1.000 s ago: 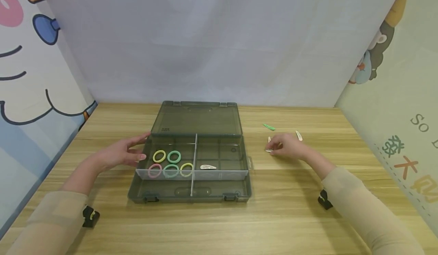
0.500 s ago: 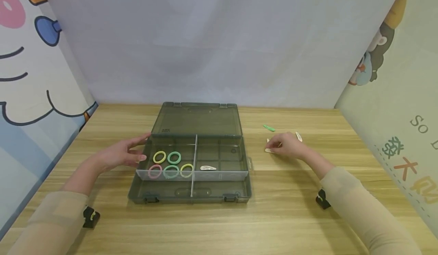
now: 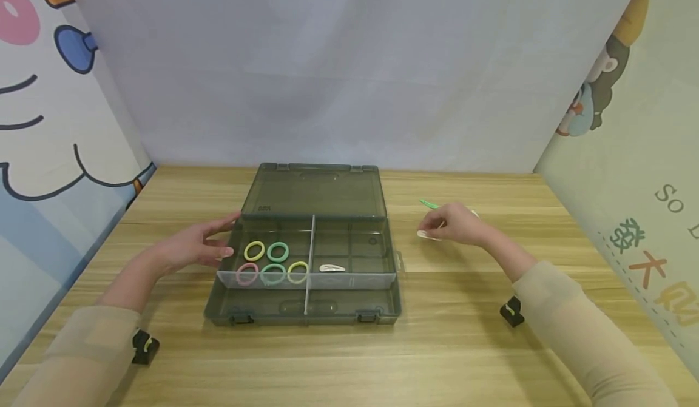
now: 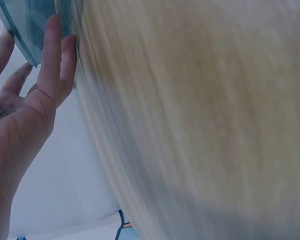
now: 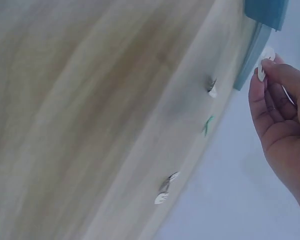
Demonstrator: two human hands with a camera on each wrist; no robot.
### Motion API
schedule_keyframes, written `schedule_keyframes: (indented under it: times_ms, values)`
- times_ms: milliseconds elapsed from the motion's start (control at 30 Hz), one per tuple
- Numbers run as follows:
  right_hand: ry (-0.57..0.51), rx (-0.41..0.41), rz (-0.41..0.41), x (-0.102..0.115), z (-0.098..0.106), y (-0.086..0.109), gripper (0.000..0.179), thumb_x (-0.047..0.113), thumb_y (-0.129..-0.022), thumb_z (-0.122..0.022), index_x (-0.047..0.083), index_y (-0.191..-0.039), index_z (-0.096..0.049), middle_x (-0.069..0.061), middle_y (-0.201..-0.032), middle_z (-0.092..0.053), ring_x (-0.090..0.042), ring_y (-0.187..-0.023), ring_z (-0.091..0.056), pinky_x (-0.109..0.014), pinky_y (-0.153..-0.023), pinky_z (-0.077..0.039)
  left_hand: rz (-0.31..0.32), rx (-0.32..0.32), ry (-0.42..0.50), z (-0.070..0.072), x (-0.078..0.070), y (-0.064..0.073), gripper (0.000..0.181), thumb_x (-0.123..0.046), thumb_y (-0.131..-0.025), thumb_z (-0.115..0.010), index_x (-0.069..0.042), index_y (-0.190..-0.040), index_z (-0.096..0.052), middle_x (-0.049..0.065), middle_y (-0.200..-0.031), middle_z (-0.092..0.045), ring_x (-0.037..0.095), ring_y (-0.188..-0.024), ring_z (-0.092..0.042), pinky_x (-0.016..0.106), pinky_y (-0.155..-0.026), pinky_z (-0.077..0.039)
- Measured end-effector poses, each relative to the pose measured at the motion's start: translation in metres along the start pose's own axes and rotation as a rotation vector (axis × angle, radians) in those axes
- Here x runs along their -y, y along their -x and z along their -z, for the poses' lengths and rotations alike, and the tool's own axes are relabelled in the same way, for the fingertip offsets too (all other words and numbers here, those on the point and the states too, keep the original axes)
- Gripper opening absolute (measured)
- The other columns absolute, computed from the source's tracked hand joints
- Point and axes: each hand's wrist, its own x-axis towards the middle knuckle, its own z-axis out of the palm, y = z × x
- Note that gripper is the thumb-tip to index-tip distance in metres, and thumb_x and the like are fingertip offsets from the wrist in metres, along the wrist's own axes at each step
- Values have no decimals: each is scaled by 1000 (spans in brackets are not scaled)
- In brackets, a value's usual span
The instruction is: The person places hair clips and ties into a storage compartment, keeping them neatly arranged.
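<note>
My right hand [image 3: 454,224] pinches a white snap hair clip [image 5: 264,67] between thumb and fingers, just over the table to the right of the organizer box. The grey translucent box [image 3: 317,319] lies with its lid folded back. My left hand [image 3: 188,249] touches the box's left side, its fingers fairly straight and spread in the left wrist view. In the left compartment are several hair ties, among them a pink hair tie [image 3: 247,274] and a green hair tie [image 3: 278,252]. One white hair clip [image 3: 332,268] lies in the right compartment.
In the right wrist view, a green hair clip [image 5: 208,125] lies on the table between a white clip [image 5: 212,88] and another white clip [image 5: 167,188]. In the head view my right hand partly covers these. A pale backdrop [image 3: 338,79] rises behind the wooden table [image 3: 327,364].
My right hand has picked the white hair clip up off the table and shifted it slightly left and away from me. My left hand and the box have stayed in place.
</note>
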Motion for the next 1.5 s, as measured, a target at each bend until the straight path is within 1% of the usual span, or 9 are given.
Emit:
schedule_keyframes:
  times_ms: [100, 233, 467, 700, 800, 1000, 1167, 1300, 1500]
  values:
    - [-3, 16, 2, 6, 2, -3, 12, 20, -90, -66, 14, -96, -73, 0, -86, -71, -11, -79, -65, -31, -73, -56, 2, 0, 1, 0, 1, 0, 84, -16, -93, -61, -18, -154, -3, 26, -155, 0, 51, -129, -34, 45, -88, -53]
    - [-9, 25, 7, 14, 4, -7, 12, 18, -90, -66, 15, -99, -73, 1, -88, -71, -10, -79, -65, -30, -74, -56, 3, 0, 2, 1, 2, 1, 84, -16, -93, -61, -18, -154, -3, 26, -155, 0, 51, -129, -34, 44, -89, -53]
    - [-18, 17, 88, 32, 9, -17, 15, 9, -89, -65, 11, -102, -73, -2, -96, -71, -13, -84, -65, -28, -73, -56, -1, 0, 0, 0, 0, 2, 84, -16, -93, -60, -16, -154, -2, 27, -155, 0, 51, -129, -33, 45, -90, -52]
    - [-11, 44, 99, 55, 13, -31, 16, 12, -90, -64, 13, -104, -72, 1, -97, -70, -11, -86, -64, -27, -75, -56, -11, 2, 13, 0, -1, 2, 83, -14, -93, -59, -15, -154, -2, 27, -155, -1, 50, -127, -37, 45, -89, -53]
    - [-4, 58, 118, 63, 12, -36, 16, 14, -90, -65, 15, -105, -72, 2, -99, -70, -10, -87, -64, -27, -76, -55, -15, 7, 21, 0, 0, 1, 84, -13, -93, -60, -15, -154, -2, 26, -155, -2, 48, -126, -39, 44, -89, -53]
    - [-22, 73, 155, 77, 5, -48, 20, 12, -90, -65, 13, -109, -71, 2, -98, -70, -10, -87, -63, -25, -76, -55, -12, 11, 41, 0, 0, 0, 85, -13, -93, -61, -17, -154, -2, 25, -155, -2, 46, -125, -43, 44, -89, -53]
    - [-32, 24, 202, 83, -3, -58, 20, 10, -90, -64, 10, -108, -72, -1, -102, -70, -11, -87, -64, -24, -75, -55, -1, 4, 12, 1, 0, 0, 86, -17, -92, -62, -19, -154, -3, 26, -155, -1, 49, -127, -38, 44, -90, -52]
    - [-32, 8, 220, 86, -13, -67, 19, 10, -90, -64, 11, -107, -72, 0, -104, -70, -9, -86, -64, -22, -73, -55, 0, 1, 4, 1, -1, -1, 86, -17, -92, -62, -18, -154, -3, 26, -155, -1, 50, -127, -37, 45, -90, -52]
    - [-32, 26, 260, 92, -32, -81, 17, 9, -89, -66, 9, -103, -73, -2, -101, -71, -10, -86, -65, -20, -73, -55, 8, 0, 15, 0, -2, 1, 85, -14, -92, -61, -17, -154, -3, 26, -155, -1, 50, -127, -38, 44, -89, -52]
